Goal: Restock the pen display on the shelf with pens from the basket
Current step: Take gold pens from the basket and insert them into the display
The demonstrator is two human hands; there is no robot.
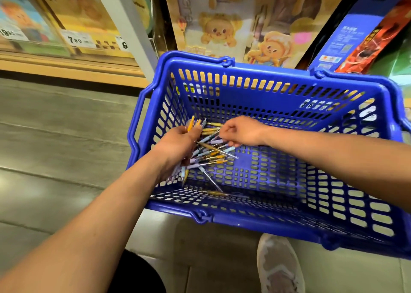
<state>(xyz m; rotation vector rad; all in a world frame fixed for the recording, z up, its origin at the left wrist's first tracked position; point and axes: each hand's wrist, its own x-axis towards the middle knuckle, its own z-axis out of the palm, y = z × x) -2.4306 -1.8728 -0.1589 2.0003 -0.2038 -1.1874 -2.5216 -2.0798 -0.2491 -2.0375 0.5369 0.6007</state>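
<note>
At the far left, white paper price labels (76,39) are sitting on the wooden shelf edge, but no pen display is showing, so I cannot tell where the pens must go. Your left hand (178,143) is reaching down into the basket, and its fingers are curling round a bundle of slim plastic pens (191,123) whose yellow ends are sticking up above the fist. Just to the right, the loose pens (211,154) in pale blue, lilac and yellow are lying crossed over one another on the basket floor. Your right hand (242,131) is coming from the other side, knuckles up, with its fingertips pressing together on one of these pens in what looks like a pinch. All of this is happening inside the blue plastic basket (289,85) with slotted walls, which is standing before the cartoon-printed cardboard boxes (218,30). I am judging the pens to be light and stiff, with smooth round barrels that are likely slipping and rolling easily. The clips may be hooking on each other, and a thin tip could be poking through a slot. You are better taking each one at the middle of the barrel, all pointing one way, and squeezing the bundle firmly so none slides out.
</note>
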